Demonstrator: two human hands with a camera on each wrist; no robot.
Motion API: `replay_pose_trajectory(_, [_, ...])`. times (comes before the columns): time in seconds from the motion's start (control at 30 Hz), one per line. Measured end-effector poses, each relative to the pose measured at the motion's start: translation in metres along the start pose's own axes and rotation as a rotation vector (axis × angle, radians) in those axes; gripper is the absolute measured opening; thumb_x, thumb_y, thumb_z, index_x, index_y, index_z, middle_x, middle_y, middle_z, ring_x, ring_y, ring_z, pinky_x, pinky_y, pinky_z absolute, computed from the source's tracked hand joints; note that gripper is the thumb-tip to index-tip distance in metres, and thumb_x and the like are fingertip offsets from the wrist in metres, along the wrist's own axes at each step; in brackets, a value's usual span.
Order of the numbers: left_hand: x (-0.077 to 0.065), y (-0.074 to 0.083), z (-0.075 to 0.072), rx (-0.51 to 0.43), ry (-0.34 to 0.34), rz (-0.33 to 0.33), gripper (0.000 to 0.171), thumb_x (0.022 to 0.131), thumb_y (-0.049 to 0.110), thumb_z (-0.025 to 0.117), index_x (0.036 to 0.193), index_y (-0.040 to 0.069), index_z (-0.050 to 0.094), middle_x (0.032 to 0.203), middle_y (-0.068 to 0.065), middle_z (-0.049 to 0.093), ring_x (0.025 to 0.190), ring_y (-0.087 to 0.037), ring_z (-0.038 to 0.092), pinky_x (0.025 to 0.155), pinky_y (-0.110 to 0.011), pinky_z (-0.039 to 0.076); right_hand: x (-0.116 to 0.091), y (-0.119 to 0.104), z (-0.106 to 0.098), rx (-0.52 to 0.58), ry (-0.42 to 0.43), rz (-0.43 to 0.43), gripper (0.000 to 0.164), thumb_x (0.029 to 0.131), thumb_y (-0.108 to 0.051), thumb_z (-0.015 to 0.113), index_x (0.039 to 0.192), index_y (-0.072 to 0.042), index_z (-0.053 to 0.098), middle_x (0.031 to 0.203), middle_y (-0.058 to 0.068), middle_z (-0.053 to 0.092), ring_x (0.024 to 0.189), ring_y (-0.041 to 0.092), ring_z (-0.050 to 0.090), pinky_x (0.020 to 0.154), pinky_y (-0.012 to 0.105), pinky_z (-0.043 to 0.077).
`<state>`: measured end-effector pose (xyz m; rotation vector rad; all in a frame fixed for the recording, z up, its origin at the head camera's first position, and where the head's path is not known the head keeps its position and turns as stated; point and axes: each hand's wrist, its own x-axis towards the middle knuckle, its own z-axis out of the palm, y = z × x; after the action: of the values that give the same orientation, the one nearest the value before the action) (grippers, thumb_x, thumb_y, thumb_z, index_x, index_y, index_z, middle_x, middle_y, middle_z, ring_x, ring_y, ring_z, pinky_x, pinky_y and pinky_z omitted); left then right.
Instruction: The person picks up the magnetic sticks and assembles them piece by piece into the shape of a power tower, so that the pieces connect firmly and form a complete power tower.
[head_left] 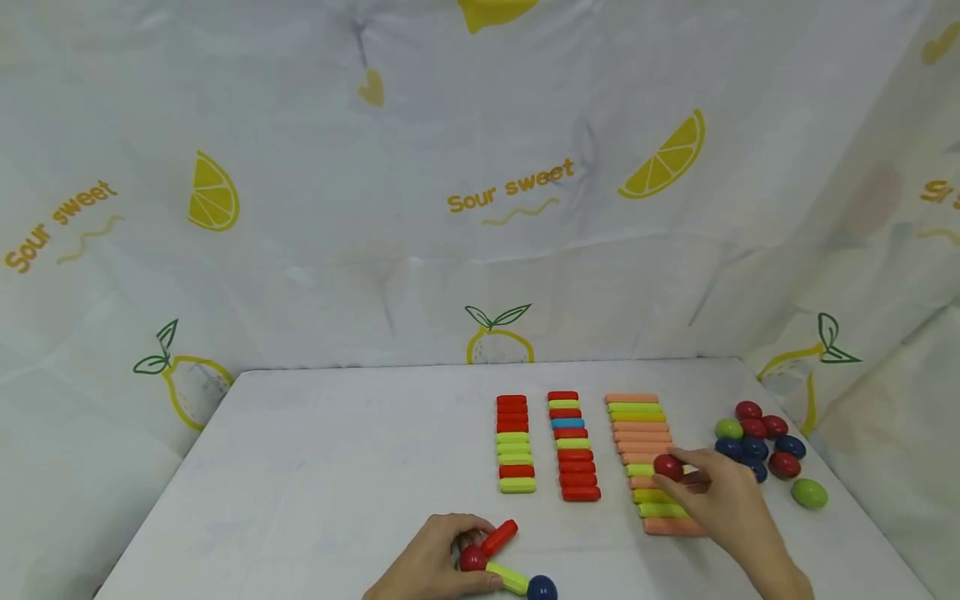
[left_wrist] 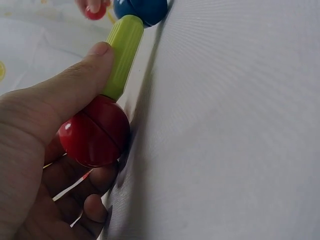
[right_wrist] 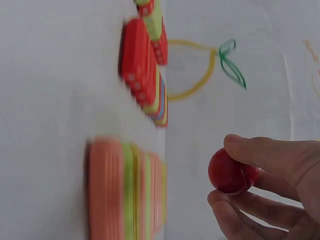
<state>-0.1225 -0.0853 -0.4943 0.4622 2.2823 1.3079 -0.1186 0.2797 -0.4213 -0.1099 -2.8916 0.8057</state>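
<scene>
My left hand [head_left: 441,560] holds a joined piece low on the table: a red ball [left_wrist: 95,132] with a yellow-green rod [left_wrist: 124,55] leading to a dark blue ball [head_left: 542,588]. The thumb lies along the yellow-green rod and the fingers curl behind the red ball. A red rod [head_left: 500,537] angles away from that ball in the head view. Raised over the row of long rods [head_left: 641,437], my right hand [head_left: 723,500] pinches another red ball [right_wrist: 231,171] between thumb and fingertips. The balls show a seam line around them.
Two columns of short rods lie mid-table, one red and yellow-green [head_left: 513,448], the other [head_left: 575,457] including a blue rod. Right of the long orange, green and yellow rods sits a cluster of red, blue and green balls [head_left: 753,449]. A printed cloth [head_left: 337,233] hangs behind.
</scene>
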Motion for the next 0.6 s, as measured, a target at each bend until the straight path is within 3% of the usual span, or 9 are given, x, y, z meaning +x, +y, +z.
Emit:
replay_pose_trajectory(0.17, [0.000,0.000,0.000,-0.001,0.004,0.002,0.049,0.078,0.034,0.090,0.119,0.012,0.073,0.085,0.009,0.063,0.078,-0.006,0.056,0.064,-0.016,0.049,-0.007,-0.044,0.039,0.213,-0.207,-0.076,0.046,0.079,-0.019,0.087,0.119,-0.001,0.074,0.103,0.008,0.076,0.081,0.012,0.070,0.071,0.025,0.062])
replay_pose_trajectory(0.3, [-0.001,0.000,0.000,0.002,0.005,0.028,0.048,0.078,0.033,0.090,0.117,0.012,0.073,0.084,0.010,0.063,0.077,-0.003,0.055,0.065,-0.016,0.048,-0.010,-0.064,0.064,0.356,-0.362,-0.198,0.046,0.081,-0.022,0.086,0.120,0.000,0.074,0.105,0.009,0.077,0.082,0.010,0.070,0.072,0.025,0.062])
replay_pose_trajectory(0.4, [-0.001,0.000,-0.001,0.002,0.006,0.070,0.046,0.079,0.032,0.089,0.116,0.012,0.073,0.083,0.012,0.063,0.076,0.000,0.055,0.065,-0.015,0.048,-0.010,-0.073,0.076,0.393,-0.419,-0.265,0.046,0.083,-0.019,0.084,0.122,0.002,0.072,0.107,0.012,0.077,0.084,0.012,0.072,0.073,0.027,0.063])
replay_pose_trajectory(0.6, [-0.002,-0.003,-0.001,0.009,0.016,0.110,0.045,0.079,0.033,0.088,0.115,0.012,0.073,0.083,0.014,0.063,0.075,0.002,0.054,0.065,-0.015,0.048,-0.009,-0.082,0.088,0.388,-0.464,-0.293,0.041,0.083,-0.015,0.084,0.120,0.001,0.073,0.105,0.009,0.078,0.084,0.012,0.073,0.074,0.027,0.062])
